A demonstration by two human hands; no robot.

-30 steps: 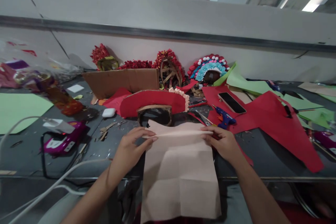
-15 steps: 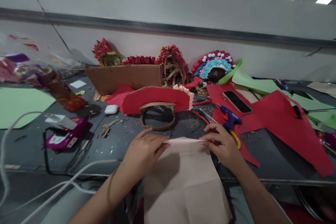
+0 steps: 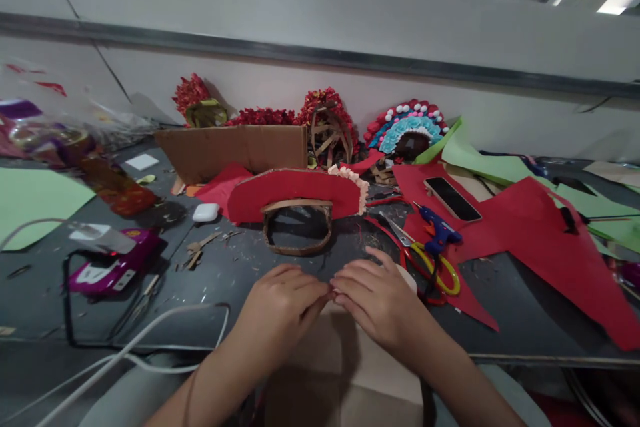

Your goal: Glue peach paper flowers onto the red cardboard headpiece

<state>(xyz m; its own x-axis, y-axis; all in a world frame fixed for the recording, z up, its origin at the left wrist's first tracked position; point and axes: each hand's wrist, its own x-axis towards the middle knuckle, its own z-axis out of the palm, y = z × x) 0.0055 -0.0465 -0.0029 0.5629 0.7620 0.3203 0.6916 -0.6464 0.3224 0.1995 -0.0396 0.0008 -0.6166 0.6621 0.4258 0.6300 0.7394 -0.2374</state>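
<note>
A sheet of pale tan paper (image 3: pixel 370 377) with fold creases hangs over the table's front edge toward my lap. At its top edge my left hand (image 3: pixel 284 299) is closed, thumb and fingers pinching the paper. My right hand (image 3: pixel 377 295) pinches the same edge right beside it, and the fingertips of both hands nearly meet. The fingers cover most of that edge. Just beyond stands a red cardboard headpiece (image 3: pixel 295 188) with a brown cardboard band (image 3: pixel 299 250) and pale ruffled trim (image 3: pixel 361 190) along its right end.
Right of my hands lie yellow-and-red-handled scissors (image 3: pixel 453 280), a blue glue gun (image 3: pixel 436 227), a phone (image 3: pixel 453 199) and red sheets (image 3: pixel 550 233). On the left are a purple power strip (image 3: pixel 120 270), white cables (image 3: pixel 150 320), an earbud case (image 3: pixel 205 213) and a bottle (image 3: pixel 115 187).
My hands have come together from the two corners to the middle of the paper's top edge. The view has shifted slightly.
</note>
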